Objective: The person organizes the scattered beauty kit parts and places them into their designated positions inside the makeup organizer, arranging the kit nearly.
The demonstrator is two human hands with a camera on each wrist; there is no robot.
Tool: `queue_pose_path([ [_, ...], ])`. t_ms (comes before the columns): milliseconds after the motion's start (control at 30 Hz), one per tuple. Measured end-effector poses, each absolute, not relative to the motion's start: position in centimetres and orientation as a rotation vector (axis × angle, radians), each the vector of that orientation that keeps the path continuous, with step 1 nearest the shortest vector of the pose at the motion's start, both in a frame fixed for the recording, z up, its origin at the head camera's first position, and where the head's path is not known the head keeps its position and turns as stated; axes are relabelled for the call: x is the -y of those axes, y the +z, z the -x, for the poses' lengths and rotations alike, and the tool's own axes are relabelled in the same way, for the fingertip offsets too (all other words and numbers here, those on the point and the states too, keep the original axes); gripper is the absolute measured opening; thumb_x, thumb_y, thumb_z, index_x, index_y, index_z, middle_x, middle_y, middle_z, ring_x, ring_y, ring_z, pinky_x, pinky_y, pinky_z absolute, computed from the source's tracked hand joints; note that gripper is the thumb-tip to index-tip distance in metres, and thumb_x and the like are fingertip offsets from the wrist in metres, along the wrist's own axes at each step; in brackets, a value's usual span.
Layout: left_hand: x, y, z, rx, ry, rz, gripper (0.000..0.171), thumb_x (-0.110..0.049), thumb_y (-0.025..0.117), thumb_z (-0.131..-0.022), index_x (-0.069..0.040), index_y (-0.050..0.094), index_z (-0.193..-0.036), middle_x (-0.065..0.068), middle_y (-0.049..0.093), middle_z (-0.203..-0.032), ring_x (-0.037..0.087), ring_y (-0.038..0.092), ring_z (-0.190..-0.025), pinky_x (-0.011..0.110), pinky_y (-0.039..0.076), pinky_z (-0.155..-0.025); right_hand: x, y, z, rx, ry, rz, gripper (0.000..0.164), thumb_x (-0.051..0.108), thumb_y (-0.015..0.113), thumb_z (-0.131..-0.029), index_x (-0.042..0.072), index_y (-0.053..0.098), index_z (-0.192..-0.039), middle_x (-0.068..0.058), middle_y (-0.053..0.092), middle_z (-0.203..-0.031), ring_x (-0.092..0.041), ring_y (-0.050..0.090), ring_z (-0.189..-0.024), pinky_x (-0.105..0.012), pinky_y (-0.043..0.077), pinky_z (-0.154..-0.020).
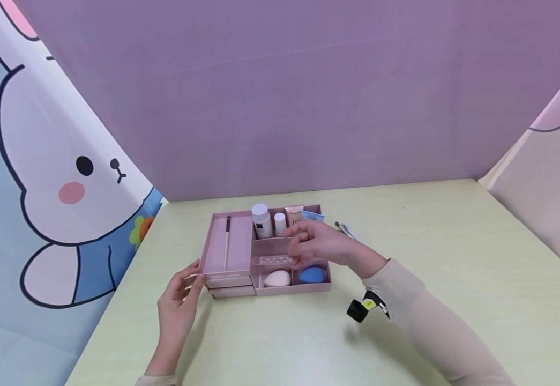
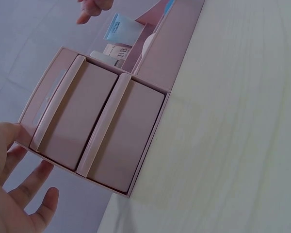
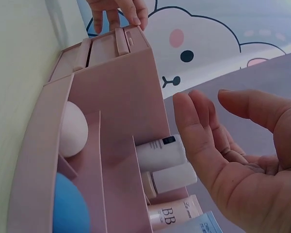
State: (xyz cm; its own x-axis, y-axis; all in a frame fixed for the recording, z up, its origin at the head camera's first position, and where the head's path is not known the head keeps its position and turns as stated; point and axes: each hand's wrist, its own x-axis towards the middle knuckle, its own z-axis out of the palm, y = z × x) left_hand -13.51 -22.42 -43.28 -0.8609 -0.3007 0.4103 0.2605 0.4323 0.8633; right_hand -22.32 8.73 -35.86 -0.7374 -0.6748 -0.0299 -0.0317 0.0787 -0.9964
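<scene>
A pink makeup organizer [image 1: 241,228] stands on the table. My left hand [image 1: 178,300] holds its front left corner with thumb and forefinger, the other fingers spread loosely beside it. Over the right-hand compartments hovers my right hand [image 1: 320,244], fingers bent, a gap between thumb and fingertips and nothing in it. The back compartment holds a white bottle [image 1: 262,222], a smaller white-capped bottle [image 3: 174,178], a BB cream tube [image 3: 172,213] and a light blue tube [image 1: 312,215]. In front lie a pale makeup sponge [image 1: 277,279] and a blue makeup sponge [image 1: 312,275].
A makeup brush [image 1: 227,244] lies on the organizer's top tray, above two closed drawers [image 2: 121,131]. A white dotted strip [image 1: 274,260] shows in the middle compartment. Thin brush-like sticks [image 1: 345,230] lie right of the organizer, partly behind my right hand. A purple backdrop [image 1: 308,107] rises behind.
</scene>
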Motion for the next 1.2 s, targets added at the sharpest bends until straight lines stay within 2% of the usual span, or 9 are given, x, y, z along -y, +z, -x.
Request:
queue_pose_path([
  [100,22.4,-43.3,13.5,2.178,-1.443,-0.037,0.017,-0.006,0.066,-0.096,-0.003,0.069,-0.113,0.008,0.066,-0.128,-0.004,0.063,-0.093,0.014,0.047,-0.075,-9.5,-35.9,22.2,-1.866,-1.721,0.683,0.04,-0.005,0.057,-0.094,-0.014,0.043,-0.131,-0.009,0.067,-0.09,-0.02,0.067,-0.078,-0.061,0.05,-0.087],
  [300,22.4,-43.3,13.5,2.182,-1.451,-0.043,0.017,-0.007,0.065,-0.097,-0.003,0.069,-0.113,0.007,0.066,-0.129,-0.005,0.062,-0.093,0.014,0.047,-0.075,-11.1,-36.4,22.4,-1.905,-1.711,0.675,0.04,-0.004,0.058,-0.094,-0.014,0.044,-0.13,-0.01,0.068,-0.09,-0.02,0.068,-0.077,-0.044,0.058,-0.08],
  [367,22.4,-43.3,13.5,2.183,-1.451,-0.041,0.018,-0.007,0.065,-0.097,-0.003,0.068,-0.114,0.007,0.066,-0.129,-0.006,0.062,-0.093,0.014,0.046,-0.075,-11.7,-36.5,22.4,-1.923,-1.704,0.658,0.039,-0.003,0.059,-0.094,-0.013,0.045,-0.129,-0.011,0.068,-0.09,-0.021,0.069,-0.077,-0.041,0.058,-0.079],
  [567,22.5,-43.3,13.6,2.186,-1.444,-0.037,0.02,-0.008,0.065,-0.097,-0.003,0.068,-0.116,0.007,0.066,-0.13,-0.005,0.062,-0.094,0.014,0.046,-0.075,-13.5,-36.9,22.7,-1.962,-1.699,0.613,0.035,-0.001,0.06,-0.095,-0.01,0.046,-0.126,-0.016,0.066,-0.092,-0.024,0.068,-0.082,-0.044,0.058,-0.08],
  [833,22.5,-43.3,13.5,2.193,-1.453,-0.055,0.019,-0.008,0.065,-0.097,-0.004,0.068,-0.116,0.005,0.066,-0.13,-0.006,0.061,-0.093,0.014,0.046,-0.075,-15.8,-38.1,23.4,-2.005,-1.709,0.515,0.043,-0.003,0.055,-0.096,-0.018,0.038,-0.132,-0.015,0.065,-0.094,-0.023,0.066,-0.085,-0.045,0.057,-0.082],
  [1000,22.5,-43.2,13.5,2.189,-1.458,-0.054,0.018,-0.008,0.065,-0.097,-0.004,0.068,-0.114,0.005,0.066,-0.129,-0.006,0.062,-0.093,0.014,0.046,-0.076,-17.1,-39.1,23.7,-2.047,-1.698,0.475,0.042,-0.002,0.056,-0.096,-0.018,0.038,-0.131,-0.013,0.065,-0.093,-0.022,0.066,-0.085,-0.044,0.057,-0.082],
  [1200,22.5,-43.2,13.5,2.19,-1.458,-0.052,0.018,-0.008,0.065,-0.097,-0.003,0.068,-0.114,0.005,0.066,-0.129,-0.006,0.062,-0.093,0.014,0.047,-0.075,-18.3,-40.1,23.9,-2.076,-1.692,0.433,0.041,-0.003,0.057,-0.095,-0.018,0.039,-0.129,-0.019,0.064,-0.098,-0.024,0.066,-0.087,-0.044,0.057,-0.083],
])
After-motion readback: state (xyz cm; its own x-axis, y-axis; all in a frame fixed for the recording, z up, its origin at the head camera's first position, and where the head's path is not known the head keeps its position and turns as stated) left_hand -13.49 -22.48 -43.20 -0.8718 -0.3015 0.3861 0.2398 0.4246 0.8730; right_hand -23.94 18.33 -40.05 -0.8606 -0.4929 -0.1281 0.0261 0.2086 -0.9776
